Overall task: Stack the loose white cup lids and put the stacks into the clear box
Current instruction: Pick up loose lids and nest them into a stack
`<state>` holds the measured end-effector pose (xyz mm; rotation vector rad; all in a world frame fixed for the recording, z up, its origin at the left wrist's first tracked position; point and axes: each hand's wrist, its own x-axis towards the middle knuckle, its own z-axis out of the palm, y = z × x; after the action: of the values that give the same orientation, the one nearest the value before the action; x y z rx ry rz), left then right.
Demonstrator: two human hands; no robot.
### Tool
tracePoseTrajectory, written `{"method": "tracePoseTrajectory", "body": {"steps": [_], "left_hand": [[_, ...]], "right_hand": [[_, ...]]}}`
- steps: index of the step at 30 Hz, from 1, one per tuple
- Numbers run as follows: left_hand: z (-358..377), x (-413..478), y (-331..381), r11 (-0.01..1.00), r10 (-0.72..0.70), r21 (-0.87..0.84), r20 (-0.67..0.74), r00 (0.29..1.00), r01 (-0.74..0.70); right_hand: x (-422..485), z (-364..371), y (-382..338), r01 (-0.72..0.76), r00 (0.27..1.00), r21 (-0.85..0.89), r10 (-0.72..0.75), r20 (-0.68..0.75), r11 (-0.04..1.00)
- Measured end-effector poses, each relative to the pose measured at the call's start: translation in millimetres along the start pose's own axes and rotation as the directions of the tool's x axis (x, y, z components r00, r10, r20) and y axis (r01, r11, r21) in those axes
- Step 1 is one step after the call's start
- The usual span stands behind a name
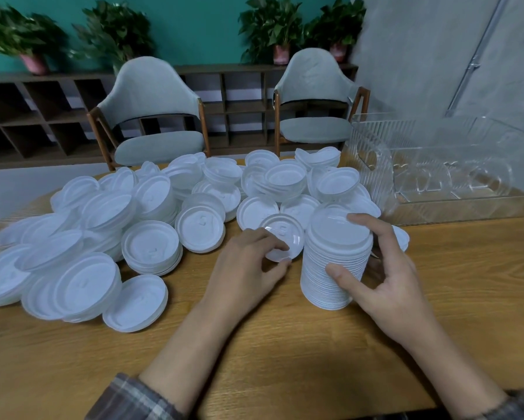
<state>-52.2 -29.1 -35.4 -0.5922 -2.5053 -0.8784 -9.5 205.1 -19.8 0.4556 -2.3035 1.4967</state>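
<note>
A tall stack of white cup lids (335,262) stands on the wooden table (254,344) in front of me. My right hand (385,274) grips it, thumb on its front and fingers round its top and far side. My left hand (248,268) pinches a single white lid (282,236), tilted, just left of the stack. A big heap of loose white lids (151,213) spreads over the table's left and middle. The clear box (454,174) stands at the back right; it looks to hold no lids.
Two grey chairs (154,116) stand behind the table, in front of a dark wooden shelf (27,116) with potted plants. A grey wall is on the right. Bare table lies between me and the heap.
</note>
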Motion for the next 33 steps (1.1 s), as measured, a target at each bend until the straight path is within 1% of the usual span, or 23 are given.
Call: {"method": "tracePoseTrajectory", "body": {"steps": [6,8,10,13,17,20,22,25,28,29,31,32,33], "left_hand": [[11,3,0,0.984,0.087,0.156,0.011,0.996,-0.088],[11,3,3,0.98,0.1,0.173,0.012,0.995,-0.1],[8,1,4,0.988,0.091,0.125,-0.007,0.996,-0.09],[2,1,2,0.999,0.031,0.017,-0.037,0.999,-0.03],[-4,2,7,0.999,-0.007,-0.053,-0.062,0.998,0.004],[-8,4,13,0.988,-0.034,-0.155,-0.152,0.988,0.01],[-13,6,19,0.958,-0.105,-0.285,-0.242,0.965,0.033],[-21,7,32,0.882,-0.239,-0.468,-0.351,0.905,0.051],[-28,10,39,0.737,-0.392,-0.674,-0.363,0.846,0.053],[-30,12,39,0.671,-0.439,-0.739,-0.333,0.834,0.059],[-32,16,39,0.508,-0.506,-0.856,-0.21,0.836,0.093],[-33,17,40,0.429,-0.51,-0.896,-0.134,0.849,0.116],[-32,17,41,0.373,-0.495,-0.917,-0.067,0.867,0.142]], "right_hand": [[-3,7,4,0.018,0.998,0.015,-0.017,-0.059,1.0],[-3,9,5,0.024,0.997,0.018,-0.022,-0.068,1.0],[-2,9,6,0.024,0.997,0.018,-0.022,-0.07,1.0],[-1,9,7,0.022,0.997,0.018,-0.021,-0.069,1.0],[-1,9,8,0.031,0.997,0.008,-0.031,-0.073,0.999],[0,11,9,0.042,0.996,0.005,-0.041,-0.083,0.999],[1,12,9,0.068,0.992,0.011,-0.067,-0.105,0.998],[4,14,8,0.101,0.984,0.024,-0.097,-0.148,0.995],[5,16,8,0.097,0.982,0.033,-0.09,-0.165,0.995],[5,16,8,0.097,0.982,0.033,-0.091,-0.165,0.995],[5,18,8,0.099,0.983,0.035,-0.092,-0.158,0.994],[5,19,8,0.101,0.983,0.037,-0.094,-0.155,0.994],[5,20,8,0.104,0.984,0.038,-0.097,-0.153,0.994]]}}
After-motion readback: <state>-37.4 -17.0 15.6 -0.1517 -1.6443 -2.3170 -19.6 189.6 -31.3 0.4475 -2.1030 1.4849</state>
